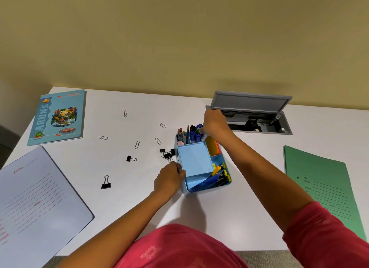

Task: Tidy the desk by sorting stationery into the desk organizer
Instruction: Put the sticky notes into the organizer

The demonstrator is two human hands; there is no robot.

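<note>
Right hand (214, 123) pinches a marker (204, 137). It's near upright, leaning a bit, with its lower end just below the fingertips in the organizer's (207, 188) back slot. Left hand (169, 177) fingers are curled at its left wall, can't tell what they're gripping.

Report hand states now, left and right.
Left hand: fingers curled at the organizer wall; grip cannot be told.
Right hand: pinching a white marker.
</note>
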